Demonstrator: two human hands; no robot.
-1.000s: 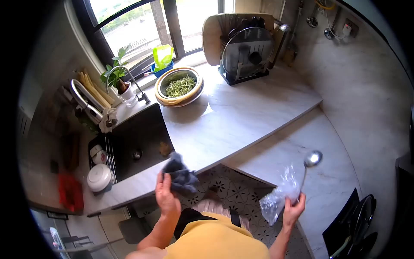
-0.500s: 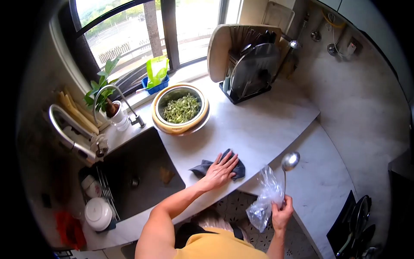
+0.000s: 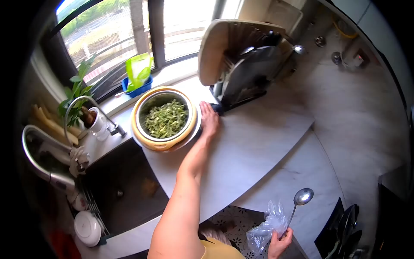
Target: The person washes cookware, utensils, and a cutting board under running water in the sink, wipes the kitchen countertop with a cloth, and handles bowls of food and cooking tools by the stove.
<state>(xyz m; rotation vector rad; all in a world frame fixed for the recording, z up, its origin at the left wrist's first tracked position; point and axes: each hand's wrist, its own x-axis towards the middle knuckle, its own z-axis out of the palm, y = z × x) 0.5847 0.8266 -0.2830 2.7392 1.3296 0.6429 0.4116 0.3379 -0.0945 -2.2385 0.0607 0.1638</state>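
My left hand [image 3: 210, 120] lies on the counter, fingers stretched forward, between the bowl and the utensil rack. Dark patches beside it look like the grey cloth, mostly hidden under the hand. Left of it stands a metal bowl of chopped greens [image 3: 166, 120] in a yellow-rimmed basin [image 3: 161, 147]. My right hand [image 3: 280, 242], low in the view, is closed around the handle of a metal serving spoon [image 3: 303, 197] and a crumpled clear plastic bag [image 3: 268, 227]. The spoon's head points up and away.
A black rack [image 3: 246, 98] with utensils, a lid and a cutting board [image 3: 212, 56] stands at the back. At left are the sink [image 3: 125, 190], faucet [image 3: 62, 180] and potted plant [image 3: 79, 97]. Dark pans [image 3: 347, 224] lie at lower right.
My left hand has moved forward from the counter's front to beside the bowl, the cloth apparently under it. My right hand, still holding spoon and bag, sits lower. The view has shifted.
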